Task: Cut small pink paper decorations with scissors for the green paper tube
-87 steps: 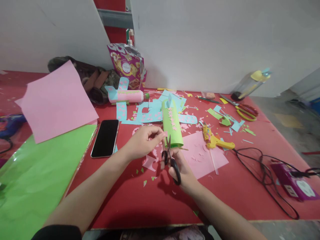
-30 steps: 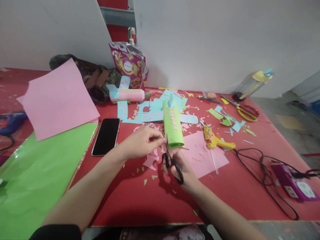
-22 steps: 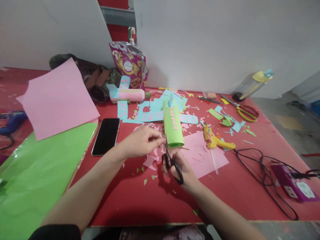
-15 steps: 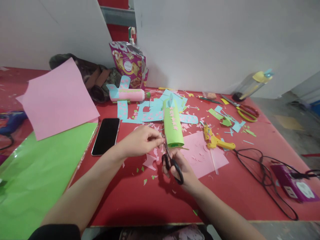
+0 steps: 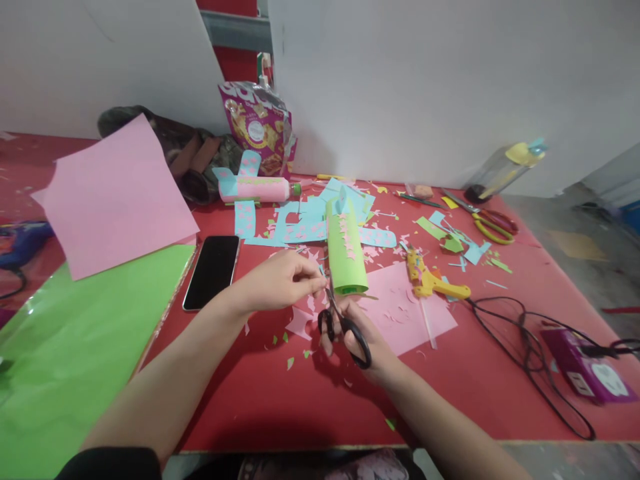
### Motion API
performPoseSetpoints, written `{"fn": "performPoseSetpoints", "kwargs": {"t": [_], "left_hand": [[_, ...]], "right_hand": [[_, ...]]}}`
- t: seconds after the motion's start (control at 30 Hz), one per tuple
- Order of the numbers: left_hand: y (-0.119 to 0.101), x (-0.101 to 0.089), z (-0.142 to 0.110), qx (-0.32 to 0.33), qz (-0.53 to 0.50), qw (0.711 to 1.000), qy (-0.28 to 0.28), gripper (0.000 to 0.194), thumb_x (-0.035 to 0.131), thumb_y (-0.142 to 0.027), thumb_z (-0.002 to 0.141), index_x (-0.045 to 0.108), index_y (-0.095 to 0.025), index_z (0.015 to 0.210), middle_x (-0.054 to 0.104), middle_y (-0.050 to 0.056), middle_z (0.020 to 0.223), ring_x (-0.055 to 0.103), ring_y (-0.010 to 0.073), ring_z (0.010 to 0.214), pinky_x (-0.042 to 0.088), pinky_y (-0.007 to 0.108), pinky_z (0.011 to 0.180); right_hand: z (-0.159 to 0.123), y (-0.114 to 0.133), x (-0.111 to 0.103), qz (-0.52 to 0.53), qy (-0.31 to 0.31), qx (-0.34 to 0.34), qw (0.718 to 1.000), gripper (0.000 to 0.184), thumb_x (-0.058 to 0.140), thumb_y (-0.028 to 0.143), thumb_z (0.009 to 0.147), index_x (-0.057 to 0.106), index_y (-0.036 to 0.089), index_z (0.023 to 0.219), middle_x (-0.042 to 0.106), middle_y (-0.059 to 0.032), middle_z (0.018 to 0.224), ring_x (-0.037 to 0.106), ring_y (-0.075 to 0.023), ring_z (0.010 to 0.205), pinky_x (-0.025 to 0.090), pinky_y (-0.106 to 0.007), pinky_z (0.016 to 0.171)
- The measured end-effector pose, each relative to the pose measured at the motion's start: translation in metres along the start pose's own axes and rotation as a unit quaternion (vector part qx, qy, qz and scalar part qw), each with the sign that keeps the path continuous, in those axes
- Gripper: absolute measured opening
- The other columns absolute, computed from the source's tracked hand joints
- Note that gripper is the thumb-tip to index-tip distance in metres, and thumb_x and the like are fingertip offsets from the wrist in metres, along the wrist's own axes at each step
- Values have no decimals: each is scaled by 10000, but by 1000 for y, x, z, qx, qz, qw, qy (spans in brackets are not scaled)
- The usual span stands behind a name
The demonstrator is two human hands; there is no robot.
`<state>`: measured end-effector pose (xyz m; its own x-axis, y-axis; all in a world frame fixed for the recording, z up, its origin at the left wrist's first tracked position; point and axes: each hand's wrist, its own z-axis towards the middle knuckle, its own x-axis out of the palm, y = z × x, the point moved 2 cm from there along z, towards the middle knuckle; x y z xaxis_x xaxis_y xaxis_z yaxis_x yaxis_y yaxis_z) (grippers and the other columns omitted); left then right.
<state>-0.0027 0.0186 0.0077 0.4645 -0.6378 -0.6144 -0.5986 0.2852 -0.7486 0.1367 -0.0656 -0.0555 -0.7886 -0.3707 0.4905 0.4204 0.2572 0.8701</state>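
Note:
My right hand [image 5: 363, 337] holds black-handled scissors [image 5: 354, 340], fingers through the loops and blades pointing up and left. The handles are spread apart. Right at the blade tips, my left hand [image 5: 287, 280] pinches a small piece of paper, mostly hidden by thumb and finger. Just beyond the blades lies a green paper-wrapped tube [image 5: 345, 260], with pink stars along its top and blue wings [image 5: 377, 238] dotted with pink. Farther back rests a pink-wrapped bottle [image 5: 263, 190] with blue fins. Pink and green scraps are scattered below both hands.
A phone [image 5: 213, 272] lies left, beside a green sheet [image 5: 90, 327] and a pink sheet [image 5: 120, 200]. On the right are a yellow glue gun [image 5: 435, 285] with its cord, larger scissors [image 5: 493, 223], a purple box [image 5: 585, 367] and a bottle [image 5: 505, 170]. A snack bag [image 5: 260, 130] stands behind.
The scissors' handles have spread wider, and the fingers of my right hand have moved apart with them. My left hand keeps its pinch in nearly the same place.

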Motion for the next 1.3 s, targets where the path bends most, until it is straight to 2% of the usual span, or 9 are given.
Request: {"fn": "performPoseSetpoints", "kwargs": {"t": [0.27,0.53,1.0,1.3], "left_hand": [[0,1,-1,-8,16,1000,9,323,396,-324,764,348,-154,494,274,-35,507,251,72,477,216,217,460],[-1,1,0,-12,21,1000,11,307,392,-318,759,412,-148,505,318,-29,506,269,72,471,224,213,456],[0,1,0,-13,7,1000,16,279,405,-294,744,432,-141,512,337,-28,516,288,70,475,238,204,459],[1,4,3,-8,-11,1000,12,291,408,-313,757,525,-129,564,367,-27,509,306,70,470,240,199,452]], "right_hand": [[0,3,2,-9,-3,17,1000,357,588,503,686,400,210,766,467,32,743,487,-74,555,342,-228,498],[0,2,2,-7,-8,18,1000,368,601,501,674,393,209,762,473,33,741,491,-71,547,339,-231,505],[1,0,1,-12,-30,28,999,353,612,467,679,380,209,741,489,56,660,456,-55,475,330,-214,470],[2,0,0,-5,-25,14,1000,337,609,468,683,398,212,743,506,40,719,491,-64,508,344,-226,498]]}}
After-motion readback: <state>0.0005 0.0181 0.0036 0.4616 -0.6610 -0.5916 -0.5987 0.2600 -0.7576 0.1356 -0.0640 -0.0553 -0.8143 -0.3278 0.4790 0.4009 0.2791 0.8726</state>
